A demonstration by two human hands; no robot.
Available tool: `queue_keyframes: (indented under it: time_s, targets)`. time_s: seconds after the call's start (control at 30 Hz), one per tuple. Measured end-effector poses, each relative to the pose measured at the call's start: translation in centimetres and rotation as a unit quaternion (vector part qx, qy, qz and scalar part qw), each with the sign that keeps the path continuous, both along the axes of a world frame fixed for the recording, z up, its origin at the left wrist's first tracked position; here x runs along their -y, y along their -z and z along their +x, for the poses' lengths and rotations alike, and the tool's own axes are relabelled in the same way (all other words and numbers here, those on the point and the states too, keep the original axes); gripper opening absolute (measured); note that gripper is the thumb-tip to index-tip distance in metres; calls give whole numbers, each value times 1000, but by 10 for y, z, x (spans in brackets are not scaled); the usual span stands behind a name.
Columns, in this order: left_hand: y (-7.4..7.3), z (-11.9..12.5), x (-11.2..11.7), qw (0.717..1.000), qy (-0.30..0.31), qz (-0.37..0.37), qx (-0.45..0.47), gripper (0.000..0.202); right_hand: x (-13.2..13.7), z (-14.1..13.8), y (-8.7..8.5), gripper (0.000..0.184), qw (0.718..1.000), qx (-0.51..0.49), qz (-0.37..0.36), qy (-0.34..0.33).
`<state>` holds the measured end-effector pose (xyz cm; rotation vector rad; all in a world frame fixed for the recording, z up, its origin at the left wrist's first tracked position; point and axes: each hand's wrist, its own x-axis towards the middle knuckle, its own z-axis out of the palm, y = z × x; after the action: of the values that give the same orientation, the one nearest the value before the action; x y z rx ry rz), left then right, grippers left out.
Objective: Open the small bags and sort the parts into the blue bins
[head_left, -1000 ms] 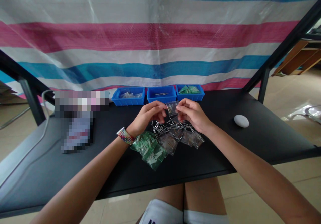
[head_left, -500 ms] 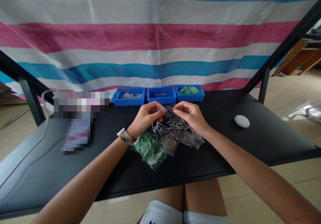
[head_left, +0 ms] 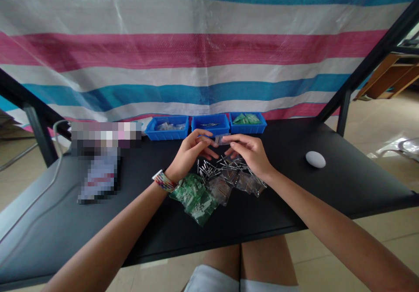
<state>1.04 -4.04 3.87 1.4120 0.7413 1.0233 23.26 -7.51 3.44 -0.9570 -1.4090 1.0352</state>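
A small clear plastic bag (head_left: 221, 139) with something thin and brownish inside is stretched between my two hands above the table. My left hand (head_left: 193, 150), with a beaded band at its wrist, pinches the bag's left edge, its lower fingers curled loosely. On the other side my right hand (head_left: 252, 152) grips the right edge between thumb and fingers. Beneath the hands lies a heap of metal pins (head_left: 209, 170), partly covered by the right hand. Nearer to me are clear bags with brownish contents (head_left: 220, 190) and green bags with pale pieces (head_left: 196, 200).
Three blue bins stand along the back: clear bags in the left bin (head_left: 166, 135), a few pins in the middle bin (head_left: 210, 130), green bags in the right bin (head_left: 248, 128). A white oval object (head_left: 316, 159) sits at right. A cable (head_left: 49, 180) crosses the left side.
The clear bag has turned flatter and more level between my hands. My right fingers have straightened out along it, and the lower fingers of both hands have spread a little.
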Motion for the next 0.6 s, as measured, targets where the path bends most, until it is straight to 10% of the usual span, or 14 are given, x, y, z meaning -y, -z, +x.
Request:
queue_keyframes:
  time_s: [0.37, 0.6]
  targets:
    - [5, 2, -4, 997, -18, -67, 29, 56, 5, 1, 2, 28, 997, 49, 62, -15]
    - [2, 1, -4, 997, -16, -72, 13, 35, 6, -1, 2, 27, 991, 85, 103, -24]
